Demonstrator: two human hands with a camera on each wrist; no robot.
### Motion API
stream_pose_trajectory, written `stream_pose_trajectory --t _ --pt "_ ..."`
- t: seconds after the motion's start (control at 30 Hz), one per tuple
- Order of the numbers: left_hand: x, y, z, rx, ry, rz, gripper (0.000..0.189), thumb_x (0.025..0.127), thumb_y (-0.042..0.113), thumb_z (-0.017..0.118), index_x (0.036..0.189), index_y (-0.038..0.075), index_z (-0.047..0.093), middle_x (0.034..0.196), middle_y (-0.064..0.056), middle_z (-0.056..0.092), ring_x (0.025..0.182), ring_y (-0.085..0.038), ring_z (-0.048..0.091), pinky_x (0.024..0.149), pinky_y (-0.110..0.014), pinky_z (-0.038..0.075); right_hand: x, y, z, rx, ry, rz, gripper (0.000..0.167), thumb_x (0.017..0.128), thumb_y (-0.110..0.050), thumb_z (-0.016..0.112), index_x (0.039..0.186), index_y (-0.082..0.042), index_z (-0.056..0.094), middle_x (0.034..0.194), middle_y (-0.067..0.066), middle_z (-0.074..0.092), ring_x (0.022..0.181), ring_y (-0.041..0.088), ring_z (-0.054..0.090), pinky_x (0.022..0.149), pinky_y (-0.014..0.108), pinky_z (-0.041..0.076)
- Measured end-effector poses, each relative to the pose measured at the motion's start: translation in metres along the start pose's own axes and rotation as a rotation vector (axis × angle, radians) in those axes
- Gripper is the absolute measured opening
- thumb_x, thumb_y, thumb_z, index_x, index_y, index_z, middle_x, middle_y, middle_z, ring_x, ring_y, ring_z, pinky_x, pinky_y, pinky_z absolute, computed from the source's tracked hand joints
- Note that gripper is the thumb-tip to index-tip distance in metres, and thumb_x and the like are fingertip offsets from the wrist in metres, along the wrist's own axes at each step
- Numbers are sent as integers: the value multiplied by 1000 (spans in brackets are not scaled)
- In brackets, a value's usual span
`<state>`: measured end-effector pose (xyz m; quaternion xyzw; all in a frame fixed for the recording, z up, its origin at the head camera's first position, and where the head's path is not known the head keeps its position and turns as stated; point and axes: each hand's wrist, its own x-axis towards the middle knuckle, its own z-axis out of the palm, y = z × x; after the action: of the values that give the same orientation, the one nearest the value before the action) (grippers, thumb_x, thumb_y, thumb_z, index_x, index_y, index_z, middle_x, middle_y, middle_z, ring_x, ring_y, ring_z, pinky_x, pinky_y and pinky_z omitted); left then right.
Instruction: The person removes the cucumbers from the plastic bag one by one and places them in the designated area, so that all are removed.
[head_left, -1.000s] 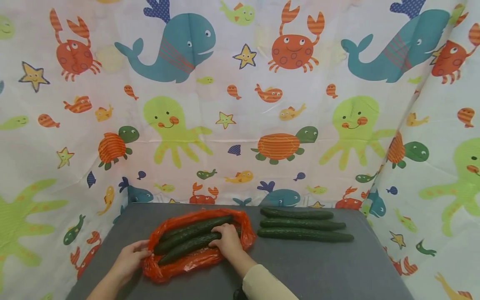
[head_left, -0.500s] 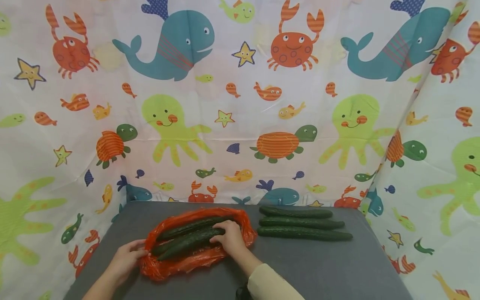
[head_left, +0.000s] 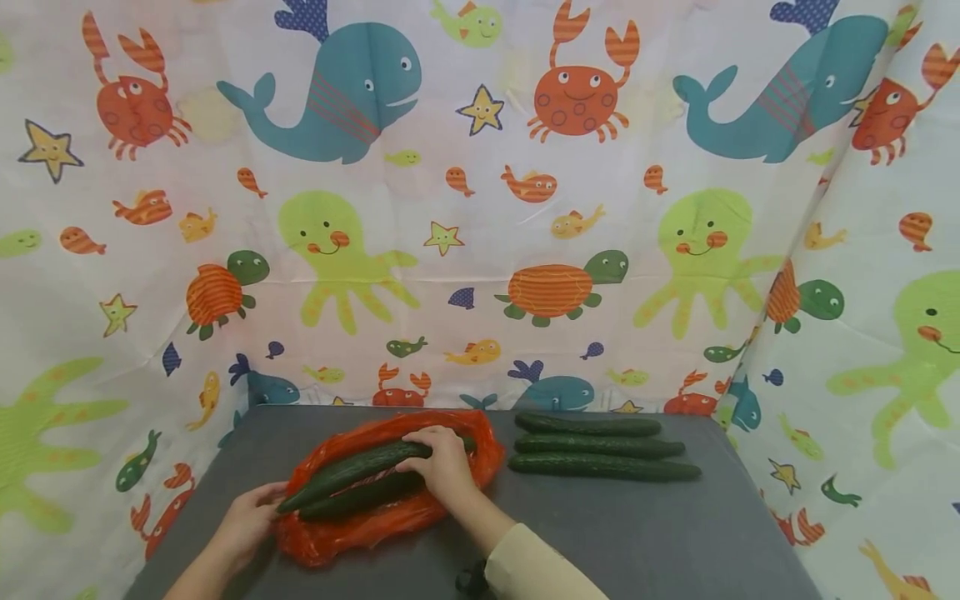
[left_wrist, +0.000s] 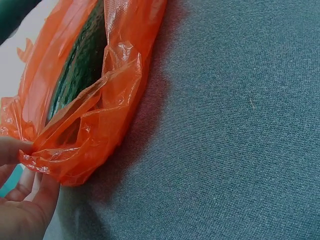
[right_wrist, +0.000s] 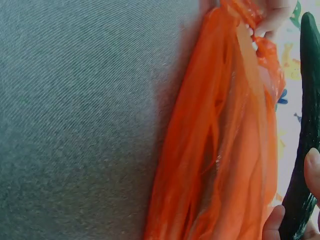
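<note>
An orange plastic bag (head_left: 337, 546) lies spread on the grey table. My right hand (head_left: 442, 467) grips a long dark green cucumber (head_left: 360, 467) above the bag's opening. In the right wrist view, thumb and fingers close round this cucumber (right_wrist: 307, 100), clear of the bag (right_wrist: 215, 150). Below it another cucumber (head_left: 360, 498) lies inside the bag; in the left wrist view a cucumber (left_wrist: 82, 65) shows between the plastic folds. At the bag's left end, my left hand (head_left: 247, 525) pinches the plastic edge, seen close in the left wrist view (left_wrist: 25, 200).
To the right of the bag, three cucumbers (head_left: 600, 446) lie side by side on the grey table (head_left: 600, 542). A curtain (head_left: 480, 275) printed with sea animals hangs behind the table and along both sides.
My right hand has lifted a cucumber out of the bag's hollow and shifted slightly left with it; its left end now passes over the bag's rim. My left hand stays at the bag's edge.
</note>
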<state>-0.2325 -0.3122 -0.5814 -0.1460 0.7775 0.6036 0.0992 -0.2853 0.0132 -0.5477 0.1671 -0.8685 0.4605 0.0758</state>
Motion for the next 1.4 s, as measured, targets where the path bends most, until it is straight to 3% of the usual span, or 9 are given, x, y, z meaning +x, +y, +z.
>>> stream_pose_trajectory --t 0.27,0.6,0.77,1.07,1.4 --pt "4 -3 2 7 8 -15 49 98 1 57 143 -13 43 117 -16 68 95 -18 68 78 -36 58 7 -10 -13 -15 45 -46 41 74 -30 88 113 -23 79 115 -1 70 112 23 61 98 44 53" --pt "3 -4 -4 29 5 -41 56 98 6 61 145 -13 40 132 -31 59 97 -16 67 80 -38 59 16 -5 -41 16 123 -45 40 74 -26 89 113 -21 79 116 -1 71 117 25 61 97 42 54" --pt "6 -5 0 30 1 -42 56 97 6 62 145 -14 39 126 -29 62 94 -16 67 78 -38 59 10 12 -69 17 150 19 40 75 -26 88 113 -25 79 120 1 70 124 30 59 101 48 51" --pt "6 -6 3 21 5 -45 55 97 4 62 144 -14 41 126 -28 64 97 -17 68 80 -39 59 -8 49 -123 -62 249 31 41 70 -26 91 109 -19 81 115 5 72 114 31 63 98 51 52" --pt "5 -7 -1 17 14 -65 56 95 5 63 143 -13 42 122 -25 66 94 -16 68 78 -39 59 -40 92 -172 -118 253 158 46 71 -28 91 115 -22 79 123 4 71 124 32 60 102 53 50"
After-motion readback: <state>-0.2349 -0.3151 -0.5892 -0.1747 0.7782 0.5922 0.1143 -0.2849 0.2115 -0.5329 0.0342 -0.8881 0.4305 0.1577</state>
